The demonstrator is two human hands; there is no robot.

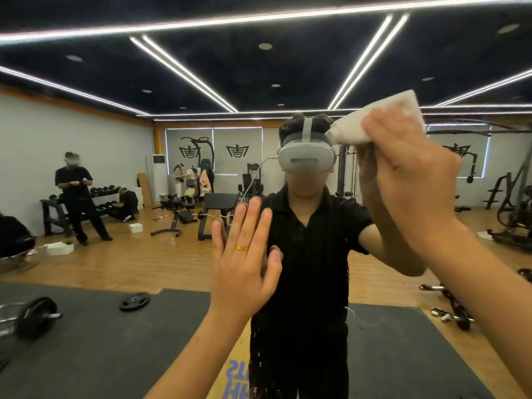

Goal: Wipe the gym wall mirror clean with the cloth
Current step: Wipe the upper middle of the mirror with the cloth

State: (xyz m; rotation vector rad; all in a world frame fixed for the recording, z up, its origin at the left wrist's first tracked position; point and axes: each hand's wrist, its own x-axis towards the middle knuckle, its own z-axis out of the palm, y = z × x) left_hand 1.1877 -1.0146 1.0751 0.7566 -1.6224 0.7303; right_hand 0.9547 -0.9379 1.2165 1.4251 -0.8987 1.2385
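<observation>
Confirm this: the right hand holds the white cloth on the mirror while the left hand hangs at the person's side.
Wrong on the left hand: the head view shows it raised, fingers straight, against the mirror. The right hand does hold the white cloth there.

Black ceiling point(259, 67) – white light strips point(184, 76), wooden floor point(144, 263), dark mats point(100, 341), weight bench point(220, 201), dumbbell rack point(51, 210).
</observation>
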